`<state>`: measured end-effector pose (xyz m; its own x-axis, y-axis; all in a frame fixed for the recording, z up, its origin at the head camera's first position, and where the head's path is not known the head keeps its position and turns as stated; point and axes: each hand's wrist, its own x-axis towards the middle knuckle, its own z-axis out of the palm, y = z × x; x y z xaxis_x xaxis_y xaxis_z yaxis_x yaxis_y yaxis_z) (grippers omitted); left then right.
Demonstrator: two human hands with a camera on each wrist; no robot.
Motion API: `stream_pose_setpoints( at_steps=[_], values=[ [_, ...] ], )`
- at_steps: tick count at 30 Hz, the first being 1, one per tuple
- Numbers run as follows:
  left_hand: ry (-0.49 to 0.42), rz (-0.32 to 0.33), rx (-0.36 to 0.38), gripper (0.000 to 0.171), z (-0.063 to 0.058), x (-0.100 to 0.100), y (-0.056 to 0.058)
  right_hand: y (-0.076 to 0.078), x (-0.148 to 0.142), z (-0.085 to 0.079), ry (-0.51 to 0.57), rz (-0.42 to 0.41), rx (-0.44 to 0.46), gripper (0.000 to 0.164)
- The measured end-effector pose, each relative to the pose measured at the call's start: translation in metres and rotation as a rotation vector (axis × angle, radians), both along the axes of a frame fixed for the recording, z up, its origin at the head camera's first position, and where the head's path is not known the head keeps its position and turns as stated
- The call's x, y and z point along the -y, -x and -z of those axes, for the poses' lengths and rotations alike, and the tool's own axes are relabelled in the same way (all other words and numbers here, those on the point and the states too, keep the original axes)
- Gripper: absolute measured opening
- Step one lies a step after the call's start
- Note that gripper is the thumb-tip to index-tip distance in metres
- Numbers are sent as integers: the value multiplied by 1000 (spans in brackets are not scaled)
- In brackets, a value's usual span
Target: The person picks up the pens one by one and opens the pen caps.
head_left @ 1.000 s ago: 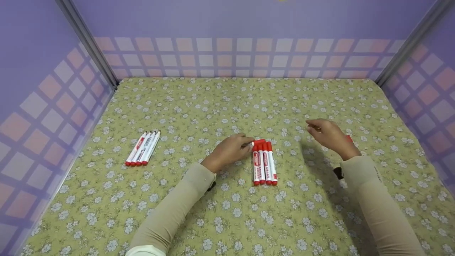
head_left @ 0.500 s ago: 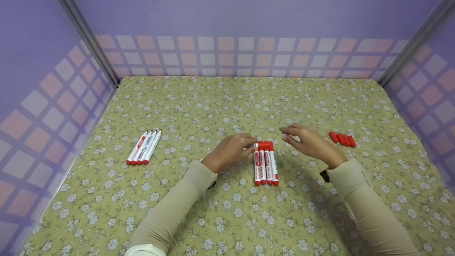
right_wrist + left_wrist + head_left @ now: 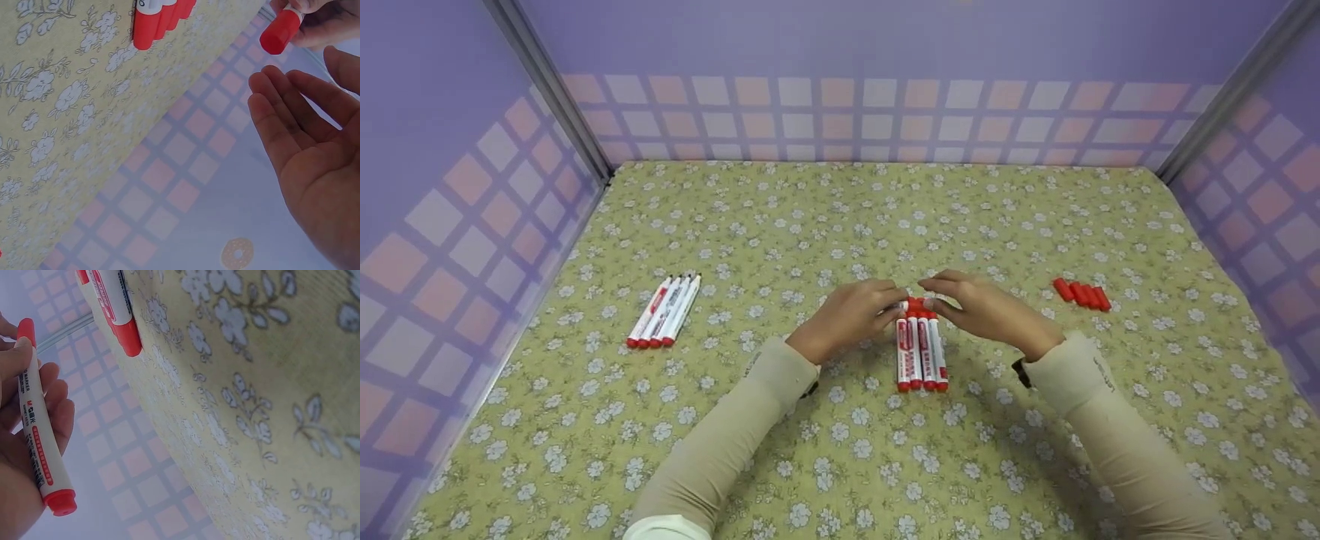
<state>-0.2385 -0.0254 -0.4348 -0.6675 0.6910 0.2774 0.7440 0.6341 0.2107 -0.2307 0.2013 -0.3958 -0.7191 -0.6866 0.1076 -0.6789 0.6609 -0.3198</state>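
Note:
My left hand holds a white marker with a red cap. In the left wrist view the marker lies across the palm, with thumb and fingertips near one red end. My right hand is at the cap's end, its fingers loosely bent with nothing gripped between them; in the right wrist view the right fingertips are just short of the cap. Below both hands, several red-capped white markers lie side by side on the flowered cloth.
Several uncapped white markers with dark tips lie in a row at the left. At the right is a short row of loose red caps. The flowered tablecloth meets purple checked panels at the back and sides.
My right hand has moved left from near the loose caps to the held marker's cap, uncovering those loose caps. The left hand stays nearly in place, still holding its marker.

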Motion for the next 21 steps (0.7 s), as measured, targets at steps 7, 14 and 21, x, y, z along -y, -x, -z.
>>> stream_pose_setpoints(
  at_steps=[7,14,21],
  values=[
    [-4,17,-35,28,-2,-1,-2,-1,10,0,-41,3,78,38],
    [-20,32,-95,30,-1,-3,-2,-2,15,2,-16,-48,63,34],
    [-20,25,-107,31,-2,-4,-3,-2,18,1,-25,-45,76,33]
  ],
)
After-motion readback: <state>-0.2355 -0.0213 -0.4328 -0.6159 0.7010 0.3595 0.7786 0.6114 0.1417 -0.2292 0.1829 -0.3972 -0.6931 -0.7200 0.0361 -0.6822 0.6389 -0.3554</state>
